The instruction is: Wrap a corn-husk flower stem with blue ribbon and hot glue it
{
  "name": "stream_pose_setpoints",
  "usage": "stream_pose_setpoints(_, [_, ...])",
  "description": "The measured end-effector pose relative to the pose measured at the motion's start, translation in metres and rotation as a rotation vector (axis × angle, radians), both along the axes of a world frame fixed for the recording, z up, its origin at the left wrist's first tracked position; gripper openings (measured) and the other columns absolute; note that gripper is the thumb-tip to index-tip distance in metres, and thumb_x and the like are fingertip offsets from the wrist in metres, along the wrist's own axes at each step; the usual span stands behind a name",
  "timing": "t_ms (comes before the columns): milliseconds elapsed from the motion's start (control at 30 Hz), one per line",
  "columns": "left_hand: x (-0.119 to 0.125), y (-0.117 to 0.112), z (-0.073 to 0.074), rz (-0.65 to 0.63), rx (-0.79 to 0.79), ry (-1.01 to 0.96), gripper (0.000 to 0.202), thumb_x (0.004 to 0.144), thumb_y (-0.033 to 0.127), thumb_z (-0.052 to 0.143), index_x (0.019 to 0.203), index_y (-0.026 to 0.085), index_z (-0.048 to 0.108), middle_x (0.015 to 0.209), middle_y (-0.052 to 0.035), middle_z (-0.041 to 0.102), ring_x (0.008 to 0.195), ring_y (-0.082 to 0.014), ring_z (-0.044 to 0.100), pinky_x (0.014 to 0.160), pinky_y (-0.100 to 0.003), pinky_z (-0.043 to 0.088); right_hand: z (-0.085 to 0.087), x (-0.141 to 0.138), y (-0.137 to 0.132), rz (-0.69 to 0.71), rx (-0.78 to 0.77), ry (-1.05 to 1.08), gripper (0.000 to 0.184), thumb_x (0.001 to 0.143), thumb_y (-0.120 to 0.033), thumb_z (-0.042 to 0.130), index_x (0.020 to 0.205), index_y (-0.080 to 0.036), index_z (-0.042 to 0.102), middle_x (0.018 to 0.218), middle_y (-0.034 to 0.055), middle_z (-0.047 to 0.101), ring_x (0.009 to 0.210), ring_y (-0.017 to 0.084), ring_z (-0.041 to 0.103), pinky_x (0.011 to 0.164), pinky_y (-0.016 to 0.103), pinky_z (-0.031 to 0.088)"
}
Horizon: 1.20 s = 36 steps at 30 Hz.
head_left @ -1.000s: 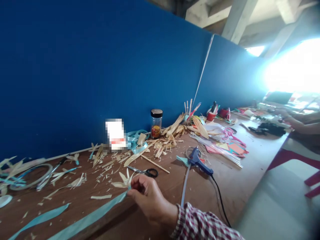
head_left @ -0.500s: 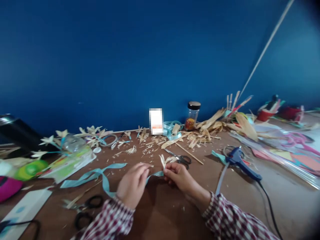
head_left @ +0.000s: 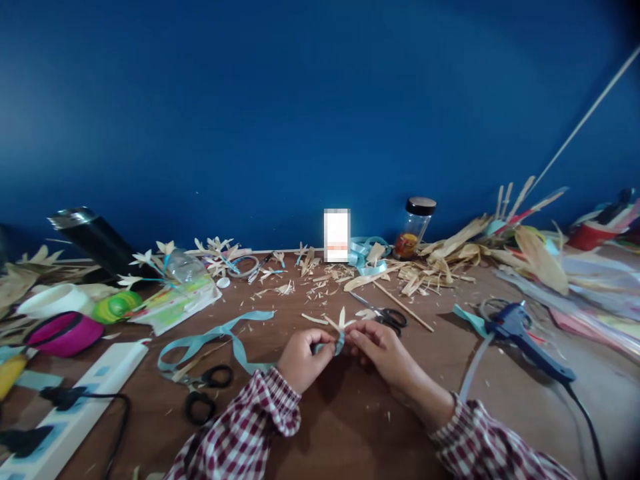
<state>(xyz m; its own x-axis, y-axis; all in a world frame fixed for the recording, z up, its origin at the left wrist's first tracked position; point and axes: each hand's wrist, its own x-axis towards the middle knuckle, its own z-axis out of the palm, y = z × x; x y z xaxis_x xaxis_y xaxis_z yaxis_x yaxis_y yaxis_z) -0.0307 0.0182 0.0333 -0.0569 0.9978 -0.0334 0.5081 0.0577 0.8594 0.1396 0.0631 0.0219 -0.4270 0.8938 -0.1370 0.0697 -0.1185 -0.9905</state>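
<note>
A small pale flower of dried corn husk stands up between my two hands, with light blue ribbon at its base. My left hand pinches the ribbon at the flower's left side. My right hand is closed at the flower's right side, thumb and fingertips pressed together on it; the exact grip is partly hidden. From my left hand the long loose ribbon runs out left over the table. Just beyond my right hand lie black-handled scissors.
Another pair of scissors lies left, near a white power strip. A blue glue gun with its cord is on the right. Husk scraps, a lidded jar and finished flowers line the blue wall.
My left hand has come right to the flower and pinches the ribbon, now at the flower's base. The view has turned left, so the table things appear farther right.
</note>
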Motion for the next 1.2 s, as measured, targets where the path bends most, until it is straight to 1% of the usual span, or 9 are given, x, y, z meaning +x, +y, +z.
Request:
stream_pose_setpoints(133, [0.000, -0.001, 0.002, 0.013, 0.045, 0.003, 0.017, 0.076, 0.026, 0.057, 0.073, 0.016, 0.070, 0.069, -0.0029, 0.071, 0.065, -0.0161, 0.062, 0.062, -0.024, 0.044, -0.001, -0.001, 0.001, 0.028, -0.022, -0.014, 0.029, 0.080, -0.041, 0.060, 0.096, -0.017, 0.060, 0.065, -0.0009, 0.061, 0.051, 0.009, 0.051, 0.043, 0.019, 0.037])
stream_pose_setpoints(367, [0.007, -0.009, 0.003, -0.011, 0.249, 0.190, 0.011, 0.075, 0.020, 0.058, 0.073, 0.017, 0.068, 0.070, -0.0025, 0.063, 0.065, -0.0143, 0.060, 0.063, -0.024, 0.044, 0.002, -0.002, 0.000, 0.043, -0.069, 0.047, 0.035, 0.074, -0.047, 0.066, 0.090, -0.018, 0.053, 0.065, -0.0020, 0.060, 0.054, 0.011, 0.054, 0.043, 0.019, 0.039])
stream_pose_setpoints(500, [0.012, -0.011, 0.005, -0.055, 0.228, 0.248, 0.012, 0.076, 0.020, 0.057, 0.073, 0.019, 0.069, 0.069, -0.0024, 0.062, 0.064, -0.0146, 0.060, 0.062, -0.025, 0.044, 0.003, -0.002, 0.000, 0.056, -0.098, 0.062, 0.038, 0.069, -0.044, 0.072, 0.086, -0.020, 0.047, 0.061, -0.0052, 0.058, 0.047, 0.009, 0.049, 0.043, 0.020, 0.039])
stream_pose_setpoints(633, [0.010, -0.009, 0.001, -0.029, 0.192, 0.178, 0.012, 0.076, 0.021, 0.058, 0.074, 0.018, 0.069, 0.072, -0.0031, 0.067, 0.067, -0.0156, 0.062, 0.065, -0.025, 0.045, 0.002, -0.002, 0.001, 0.076, -0.088, 0.133, 0.039, 0.068, -0.036, 0.073, 0.089, -0.021, 0.043, 0.063, -0.0062, 0.058, 0.051, 0.009, 0.051, 0.048, 0.021, 0.040])
stream_pose_setpoints(800, [0.007, -0.009, -0.002, 0.022, 0.111, 0.170, 0.013, 0.075, 0.024, 0.059, 0.075, 0.017, 0.069, 0.074, -0.0039, 0.071, 0.067, -0.0168, 0.063, 0.064, -0.026, 0.045, -0.003, -0.002, 0.001, 0.026, -0.061, 0.118, 0.043, 0.072, -0.026, 0.066, 0.105, -0.022, 0.040, 0.075, -0.0028, 0.062, 0.061, 0.012, 0.057, 0.051, 0.021, 0.044])
stream_pose_setpoints(933, [0.008, -0.009, -0.002, 0.026, 0.054, 0.214, 0.014, 0.075, 0.025, 0.058, 0.074, 0.017, 0.070, 0.073, -0.0040, 0.070, 0.067, -0.0174, 0.062, 0.063, -0.027, 0.044, -0.002, 0.000, -0.001, 0.033, 0.043, -0.035, 0.051, 0.075, -0.023, 0.061, 0.119, -0.019, 0.036, 0.074, -0.0004, 0.064, 0.060, 0.015, 0.060, 0.053, 0.026, 0.046])
stream_pose_setpoints(1067, [0.008, -0.007, -0.007, 0.025, 0.024, 0.308, 0.015, 0.075, 0.022, 0.056, 0.074, 0.017, 0.070, 0.075, -0.0044, 0.070, 0.071, -0.0182, 0.063, 0.067, -0.028, 0.045, 0.018, 0.009, -0.001, -0.005, 0.379, -0.351, 0.058, 0.078, -0.020, 0.060, 0.130, -0.013, 0.036, 0.072, 0.0037, 0.068, 0.069, 0.021, 0.063, 0.066, 0.034, 0.047])
stream_pose_setpoints(1133, [0.008, -0.006, -0.009, 0.019, 0.025, 0.342, 0.016, 0.076, 0.022, 0.054, 0.074, 0.018, 0.070, 0.076, -0.0042, 0.070, 0.072, -0.0185, 0.063, 0.069, -0.029, 0.045, 0.041, 0.022, 0.003, -0.023, 0.525, -0.456, 0.053, 0.082, -0.023, 0.056, 0.132, -0.015, 0.040, 0.074, 0.0049, 0.069, 0.069, 0.021, 0.063, 0.067, 0.035, 0.045])
stream_pose_setpoints(1200, [0.008, -0.006, -0.010, 0.006, 0.032, 0.347, 0.017, 0.078, 0.025, 0.054, 0.075, 0.019, 0.070, 0.079, -0.0048, 0.071, 0.075, -0.0193, 0.064, 0.071, -0.030, 0.046, 0.071, 0.045, 0.010, -0.023, 0.570, -0.496, 0.050, 0.085, -0.029, 0.056, 0.132, -0.021, 0.043, 0.079, 0.0049, 0.070, 0.070, 0.021, 0.063, 0.064, 0.034, 0.045])
